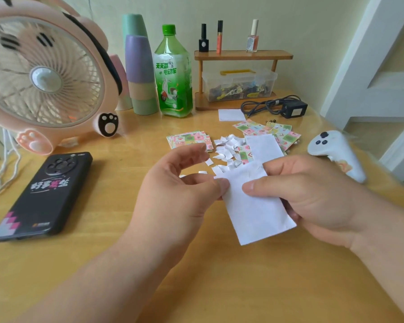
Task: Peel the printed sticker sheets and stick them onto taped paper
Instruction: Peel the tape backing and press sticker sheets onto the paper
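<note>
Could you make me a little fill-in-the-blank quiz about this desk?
The left hand and right hand both hold a ____ sheet.
The black phone lies to the ____ of the hands.
The wooden shelf carries ____ small bottles on top.
Missing words: white, left, three.

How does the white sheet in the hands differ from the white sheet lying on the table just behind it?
The held sheet is pinched near its top by the left hand and right hand; the lying sheet is untouched. The held sheet slants in the hands; the lying sheet rests flat, partly over printed sticker sheets. Both show a blank white rectangular face.
</note>
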### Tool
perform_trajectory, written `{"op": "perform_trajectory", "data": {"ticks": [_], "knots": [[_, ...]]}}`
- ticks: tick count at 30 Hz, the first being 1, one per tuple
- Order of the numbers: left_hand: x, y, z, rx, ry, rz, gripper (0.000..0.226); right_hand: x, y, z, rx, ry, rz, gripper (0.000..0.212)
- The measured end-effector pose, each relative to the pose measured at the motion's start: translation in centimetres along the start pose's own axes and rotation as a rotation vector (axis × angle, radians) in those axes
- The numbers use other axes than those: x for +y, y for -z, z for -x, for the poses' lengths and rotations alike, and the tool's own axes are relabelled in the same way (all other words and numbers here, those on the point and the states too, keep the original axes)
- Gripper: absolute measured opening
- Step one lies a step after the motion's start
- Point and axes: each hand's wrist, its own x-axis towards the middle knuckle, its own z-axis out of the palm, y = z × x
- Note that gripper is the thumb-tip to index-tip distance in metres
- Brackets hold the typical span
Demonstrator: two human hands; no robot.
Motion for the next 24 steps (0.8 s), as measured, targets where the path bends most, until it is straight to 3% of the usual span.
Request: {"op": "perform_trajectory", "data": {"ticks": [1, 3, 7, 14, 18, 24], "knots": [[0.1, -0.1, 0.2, -0.006, -0.01, -0.003, 0.054, -0.1, 0.0, 0.1, -0.045, -0.056, -0.02, 0.024], [0.2, -0.1, 0.4, -0.016, -0.019, 0.0, 0.054, 0.1, 0.2, 0.0, -0.09, -0.112, -0.023, 0.038], [0.2, 0.1, 0.3, -0.057, -0.017, 0.017, 0.058, 0.3, 0.3, 0.0, -0.062, -0.126, -0.118, 0.048], [-0.4, 0.5, 0.1, -0.271, -0.124, 0.156, 0.051, 0.4, 0.8, -0.5, -0.132, -0.232, -0.269, 0.062], [-0.6, 0.5, 0.3, -0.312, -0.187, 0.158, 0.057, 0.0, 0.8, -0.1, -0.131, -0.248, -0.303, 0.042], [-0.7, 0.4, 0.3, -0.311, -0.272, 0.136, 0.046, 0.1, 1.0, -0.2, -0.137, -0.24, -0.3, 0.057]]}}
